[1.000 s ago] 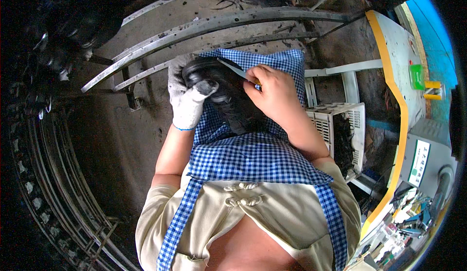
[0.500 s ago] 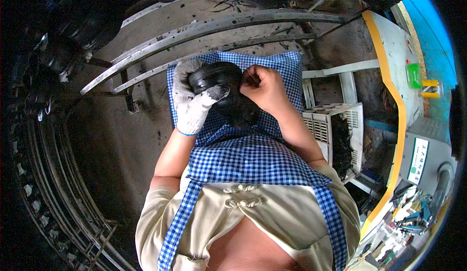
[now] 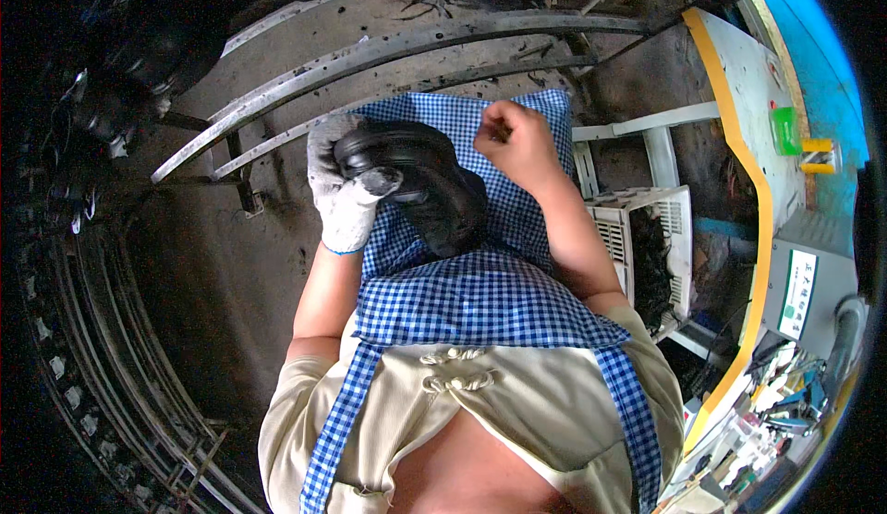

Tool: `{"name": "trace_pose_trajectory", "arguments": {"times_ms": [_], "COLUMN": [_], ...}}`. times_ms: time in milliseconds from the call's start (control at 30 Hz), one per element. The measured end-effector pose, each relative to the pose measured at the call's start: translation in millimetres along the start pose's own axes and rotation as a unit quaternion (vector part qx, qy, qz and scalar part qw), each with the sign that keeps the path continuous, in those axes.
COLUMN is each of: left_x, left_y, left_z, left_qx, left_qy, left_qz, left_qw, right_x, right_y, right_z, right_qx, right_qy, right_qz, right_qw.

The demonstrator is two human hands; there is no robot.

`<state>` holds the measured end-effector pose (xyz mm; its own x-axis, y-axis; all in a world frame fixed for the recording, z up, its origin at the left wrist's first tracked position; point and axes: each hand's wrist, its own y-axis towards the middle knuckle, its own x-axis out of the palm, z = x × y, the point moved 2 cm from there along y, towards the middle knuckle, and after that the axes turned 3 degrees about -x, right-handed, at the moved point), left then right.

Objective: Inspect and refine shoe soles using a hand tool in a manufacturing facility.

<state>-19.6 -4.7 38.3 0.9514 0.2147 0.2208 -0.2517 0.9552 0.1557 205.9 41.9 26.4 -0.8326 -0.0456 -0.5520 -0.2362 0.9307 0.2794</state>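
Observation:
A glossy black shoe [image 3: 434, 177], ankle end toward me, rests over my checked apron on my lap. My left hand [image 3: 344, 177], in a white work glove with dark smudges, is closed around its far left end, with the thumb pressed on top. To the right of the shoe and apart from it, my bare right hand [image 3: 519, 140] is raised with thumb and fingers pinched together. Something dark shows at the fingertips, too small to make out.
A white plastic crate [image 3: 679, 237] with dark scraps stands at my right, beside a white bench with a yellow edge [image 3: 765, 237]. Metal rails [image 3: 370, 57] run across ahead. Dark shiny items [image 3: 166, 61] hang at the far left. A grey machine box [image 3: 804, 283] stands right.
My right hand has drawn away from the shoe, to the right and up. My left hand has shifted slightly left with the shoe, which now shows more of its side.

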Motion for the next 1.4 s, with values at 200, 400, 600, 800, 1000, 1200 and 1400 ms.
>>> {"name": "trace_pose_trajectory", "arguments": {"times_ms": [200,400,600,800,1000,1200,1400], "left_x": [-33,-49,1,19,29,37,45], "left_y": [25,37,45,34,33,35,34], "left_z": [-37,-38,42,57,63,69,63], "left_qx": [-0.050,-0.075,0.021,-0.003,0.001,0.040,0.114], "left_qy": [-0.123,-0.196,-0.022,0.041,0.074,0.143,0.162], "left_qz": [0.055,-0.013,-0.134,-0.184,-0.197,-0.258,-0.315], "left_qw": [0.990,0.978,0.991,0.982,0.978,0.955,0.928], "right_x": [-14,-22,-36,-53,-65,-81,-83], "right_y": [9,7,13,30,40,46,44], "right_z": [-8,-13,-34,-85,-116,-139,-157], "right_qx": [0.030,0.028,-0.021,-0.155,-0.333,-0.401,-0.453], "right_qy": [0.185,0.143,0.106,0.077,0.000,-0.181,-0.287], "right_qz": [0.048,0.013,0.004,-0.033,-0.124,-0.183,-0.250], "right_qw": [0.981,0.989,0.994,0.984,0.935,0.879,0.806]}}
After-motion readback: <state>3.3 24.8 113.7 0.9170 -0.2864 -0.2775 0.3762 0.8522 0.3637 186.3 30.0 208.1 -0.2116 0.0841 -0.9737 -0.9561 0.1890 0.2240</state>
